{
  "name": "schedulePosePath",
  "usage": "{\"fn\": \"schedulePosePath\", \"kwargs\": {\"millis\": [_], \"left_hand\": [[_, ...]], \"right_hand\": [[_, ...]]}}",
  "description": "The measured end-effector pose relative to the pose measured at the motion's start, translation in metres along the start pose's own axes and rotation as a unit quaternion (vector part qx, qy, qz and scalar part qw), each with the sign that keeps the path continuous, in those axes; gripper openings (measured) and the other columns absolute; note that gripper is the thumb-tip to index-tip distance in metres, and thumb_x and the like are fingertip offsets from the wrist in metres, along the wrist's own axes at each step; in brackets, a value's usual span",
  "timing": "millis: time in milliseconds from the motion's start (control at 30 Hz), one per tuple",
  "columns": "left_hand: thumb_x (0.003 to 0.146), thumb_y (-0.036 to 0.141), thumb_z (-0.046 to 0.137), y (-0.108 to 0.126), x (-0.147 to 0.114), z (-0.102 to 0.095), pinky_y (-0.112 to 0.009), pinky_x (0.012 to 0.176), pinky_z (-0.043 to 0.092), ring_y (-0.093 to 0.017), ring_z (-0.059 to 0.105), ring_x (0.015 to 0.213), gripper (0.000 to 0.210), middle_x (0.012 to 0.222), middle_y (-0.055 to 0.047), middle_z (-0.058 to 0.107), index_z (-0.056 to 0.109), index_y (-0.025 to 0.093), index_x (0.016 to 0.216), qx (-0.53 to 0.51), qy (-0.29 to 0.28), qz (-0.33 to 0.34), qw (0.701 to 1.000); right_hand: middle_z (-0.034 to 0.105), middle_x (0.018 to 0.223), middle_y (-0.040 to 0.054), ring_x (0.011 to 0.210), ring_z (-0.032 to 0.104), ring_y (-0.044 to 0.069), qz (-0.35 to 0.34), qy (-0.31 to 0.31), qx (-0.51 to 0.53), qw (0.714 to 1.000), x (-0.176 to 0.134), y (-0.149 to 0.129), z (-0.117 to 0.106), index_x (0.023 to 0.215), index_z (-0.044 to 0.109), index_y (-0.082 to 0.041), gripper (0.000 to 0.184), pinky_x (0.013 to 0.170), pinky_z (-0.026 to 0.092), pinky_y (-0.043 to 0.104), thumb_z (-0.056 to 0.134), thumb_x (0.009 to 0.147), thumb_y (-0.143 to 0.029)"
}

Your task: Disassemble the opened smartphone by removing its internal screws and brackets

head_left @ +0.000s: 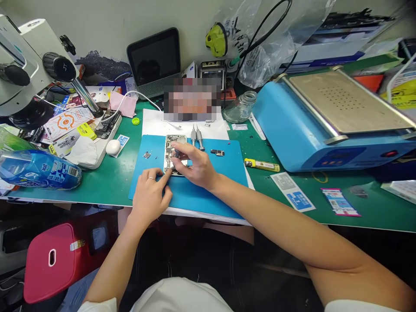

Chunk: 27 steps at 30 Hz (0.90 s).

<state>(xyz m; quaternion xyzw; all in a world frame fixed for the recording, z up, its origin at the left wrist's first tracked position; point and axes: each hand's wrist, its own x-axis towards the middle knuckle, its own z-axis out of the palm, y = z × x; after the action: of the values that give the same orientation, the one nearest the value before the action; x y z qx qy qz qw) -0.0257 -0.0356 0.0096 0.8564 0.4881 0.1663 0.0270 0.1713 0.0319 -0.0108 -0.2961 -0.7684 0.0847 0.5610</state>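
Note:
An opened phone [168,149], its inner boards and frame exposed, lies upright in my view on the blue mat [214,190]. My right hand [198,167] is over its right side, thumb and fingers pinched round the grey handle of what looks like a small screwdriver [177,153]; its tip is hidden. With the index finger stretched to the phone's lower edge, my left hand [150,193] rests on the mat, its thumb apart. Just above my right hand lie two grey precision screwdrivers [196,136]. A small phone part [217,152] sits to the right, another small part [147,154] to the left.
A blue heating-plate machine [286,134] takes up the right side. Near it are a yellow cutter [261,165] and a glass jar [241,108]. On the left stand a microscope [42,65] and a lying blue bottle [39,170]. A dark screen [155,58] leans at the back.

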Motion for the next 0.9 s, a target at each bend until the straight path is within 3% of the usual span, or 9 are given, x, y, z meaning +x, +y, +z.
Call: {"fn": "schedulePosePath", "kwargs": {"millis": [200, 367, 567, 767, 900], "left_hand": [[0.101, 0.019, 0.054, -0.0016, -0.0009, 0.0024, -0.043, 0.09, 0.049, -0.032, 0.056, 0.112, 0.051, 0.121, -0.014, 0.065, 0.065, 0.019, 0.15, -0.002, 0.006, 0.005, 1.0], [0.102, 0.019, 0.052, -0.0016, -0.0011, 0.0025, -0.044, 0.09, 0.049, -0.032, 0.057, 0.113, 0.05, 0.122, -0.014, 0.065, 0.066, 0.019, 0.15, -0.005, 0.007, 0.003, 1.0], [0.101, 0.019, 0.053, -0.0013, -0.0013, 0.0021, -0.044, 0.089, 0.05, -0.032, 0.057, 0.112, 0.051, 0.122, -0.014, 0.066, 0.066, 0.019, 0.15, -0.007, 0.006, 0.0, 1.0], [0.102, 0.019, 0.052, -0.0013, -0.0015, 0.0022, -0.044, 0.09, 0.05, -0.032, 0.057, 0.113, 0.05, 0.123, -0.014, 0.066, 0.066, 0.019, 0.15, -0.01, 0.009, 0.0, 1.0], [0.101, 0.018, 0.054, -0.0014, -0.0016, 0.0027, -0.043, 0.09, 0.05, -0.031, 0.057, 0.112, 0.05, 0.122, -0.014, 0.066, 0.066, 0.02, 0.15, -0.008, 0.009, -0.002, 1.0]], "right_hand": [[0.075, 0.101, 0.0032, 0.083, 0.073, 0.017, -0.069, 0.024, -0.04, 0.997, 0.0029, -0.0001, 0.0013, 0.154, 0.05, -0.03, 0.054, 0.073, 0.067, 0.031, 0.068, 0.104, -0.025], [0.073, 0.099, 0.003, 0.08, 0.07, 0.016, -0.04, 0.028, -0.03, 0.998, 0.0015, -0.0002, 0.001, 0.155, 0.05, -0.029, 0.055, 0.07, 0.064, 0.029, 0.059, 0.103, -0.014], [0.071, 0.091, 0.0007, 0.073, 0.067, 0.016, -0.044, 0.022, -0.046, 0.998, 0.0007, 0.0023, 0.0029, 0.156, 0.048, -0.03, 0.057, 0.068, 0.063, 0.029, 0.068, 0.103, -0.024], [0.072, 0.093, 0.0028, 0.075, 0.068, 0.017, -0.031, 0.021, -0.049, 0.998, 0.0006, 0.0012, 0.0022, 0.156, 0.048, -0.028, 0.052, 0.068, 0.064, 0.03, 0.057, 0.105, -0.018], [0.072, 0.091, 0.0014, 0.073, 0.068, 0.017, -0.042, 0.015, -0.055, 0.998, 0.0006, 0.0018, 0.0024, 0.155, 0.047, -0.03, 0.055, 0.067, 0.065, 0.029, 0.067, 0.104, -0.025]]}}
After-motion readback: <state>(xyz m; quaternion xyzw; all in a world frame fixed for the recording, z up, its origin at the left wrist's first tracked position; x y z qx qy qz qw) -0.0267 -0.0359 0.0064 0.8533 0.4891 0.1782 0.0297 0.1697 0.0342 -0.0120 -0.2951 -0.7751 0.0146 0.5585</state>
